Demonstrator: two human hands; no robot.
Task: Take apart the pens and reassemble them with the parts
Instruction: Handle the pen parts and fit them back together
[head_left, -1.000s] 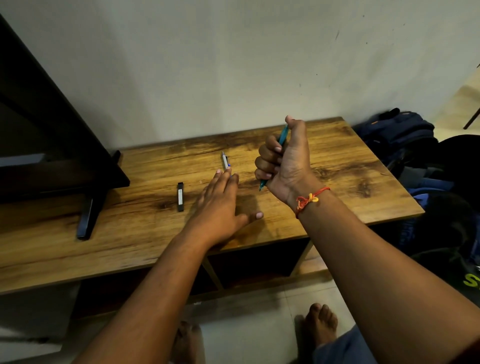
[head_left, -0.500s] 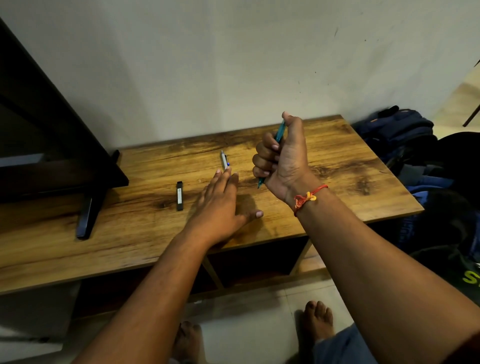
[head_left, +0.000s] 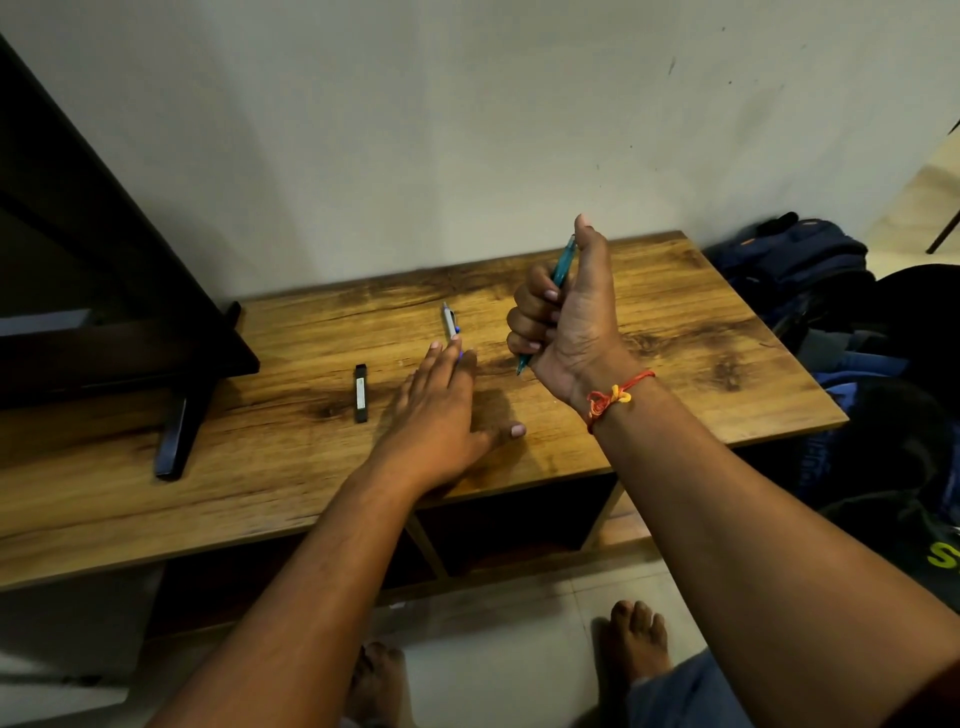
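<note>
- Right hand (head_left: 563, 322) raised above the wooden tabletop (head_left: 675, 332), fist curled tight around a teal pen (head_left: 562, 270), thumb upright along the barrel.
- Teal pen held steeply tilted, upper end beside the thumb tip, pointed lower end poking out under the fist, just above the wood.
- Left hand (head_left: 441, 415) flat, palm down on the tabletop, fingers together and stretched forward, thumb splayed to the right; holding nothing.
- Silver pen with a blue clip (head_left: 450, 322) lying on the tabletop just beyond the left fingertips; near end at the fingertips, contact too close to call.
- Small black stick-shaped item with a pale label (head_left: 361, 392) lying on the wood left of the left hand, apart from it.
- Red-and-yellow thread (head_left: 613, 397) knotted around the right wrist.
- Dark TV (head_left: 78, 291) on a slanted black foot at the tabletop's left end.
- Dark blue bags (head_left: 810, 275) heaped on the floor to the right of the tabletop.
- Bare feet (head_left: 636, 644) on pale tiles below.
</note>
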